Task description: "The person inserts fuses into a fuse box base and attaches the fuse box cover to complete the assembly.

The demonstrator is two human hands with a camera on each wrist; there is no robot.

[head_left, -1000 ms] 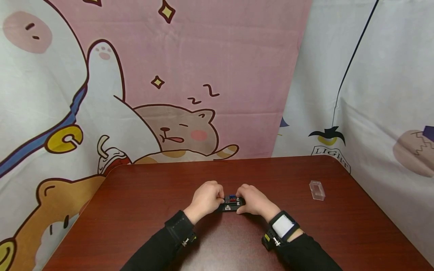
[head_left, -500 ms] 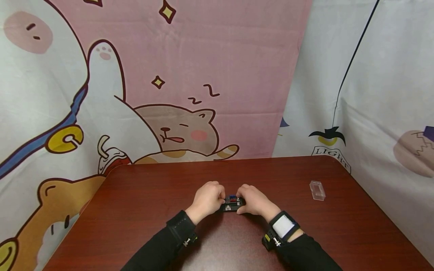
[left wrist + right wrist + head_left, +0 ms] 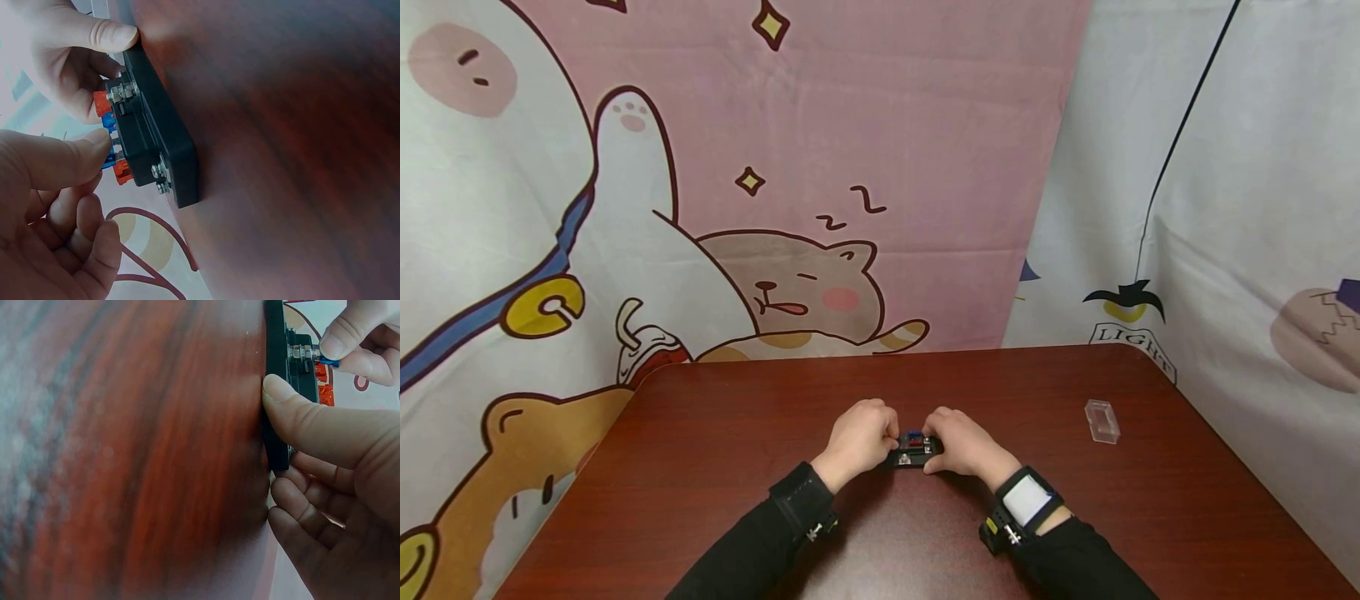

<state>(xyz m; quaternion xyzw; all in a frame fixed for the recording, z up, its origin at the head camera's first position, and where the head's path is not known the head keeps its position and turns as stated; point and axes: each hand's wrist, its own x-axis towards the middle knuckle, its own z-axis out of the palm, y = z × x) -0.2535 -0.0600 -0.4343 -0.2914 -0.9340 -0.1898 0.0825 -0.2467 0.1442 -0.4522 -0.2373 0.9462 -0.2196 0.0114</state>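
A black fuse block (image 3: 164, 134) with metal screw terminals lies on the brown table between both hands. Red blade fuses, one a red fuse (image 3: 122, 172), and a blue fuse (image 3: 109, 121) stick up from its top. My left hand (image 3: 859, 442) pinches a blue blade fuse (image 3: 330, 362) between thumb and forefinger, right at the block's slots; the fingertips hide part of it. My right hand (image 3: 967, 447) grips the opposite end of the block, with the thumb (image 3: 278, 389) along the near edge of the base and the fingers at the far side.
A clear plastic cover (image 3: 1102, 422) lies on the table (image 3: 737, 433) toward the right. Behind the far edge hangs a cartoon-printed cloth (image 3: 925, 167), with a white cloth (image 3: 1225, 208) at the right.
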